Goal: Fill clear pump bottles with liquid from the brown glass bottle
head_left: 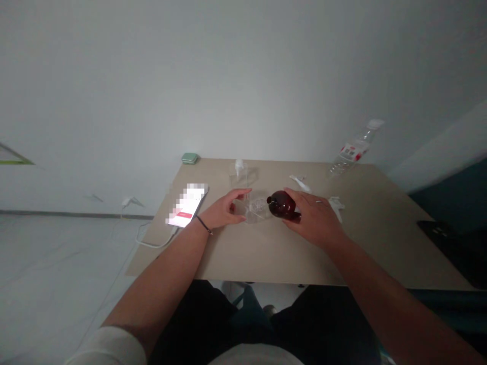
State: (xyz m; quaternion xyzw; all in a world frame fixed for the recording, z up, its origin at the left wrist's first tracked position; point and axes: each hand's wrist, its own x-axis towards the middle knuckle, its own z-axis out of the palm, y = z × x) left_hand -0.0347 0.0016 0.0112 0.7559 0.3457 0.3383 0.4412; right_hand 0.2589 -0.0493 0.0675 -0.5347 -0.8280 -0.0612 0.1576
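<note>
A clear, square-sided plastic container (pixel 259 209) is on the table in front of me, its outline faint against the tabletop. My left hand (pixel 228 208) curves around its left end, thumb on the near side and fingers on the far side. In my right hand (pixel 314 215) is a glossy dark red-brown bottle (pixel 282 205). That bottle is tilted, its uncapped neck pointing left above the right part of the container. I cannot make out any liquid coming from it. Behind my left hand stands a clear bottle with a white pump top (pixel 239 167).
A lit phone (pixel 188 205) with a white cable lies at left. At the back left corner is a small green case (pixel 189 158). A white slim item (pixel 300 183) and crumpled white paper (pixel 337 204) lie at right, near a labelled water bottle (pixel 353 150). A black object (pixel 452 248) occupies the right edge.
</note>
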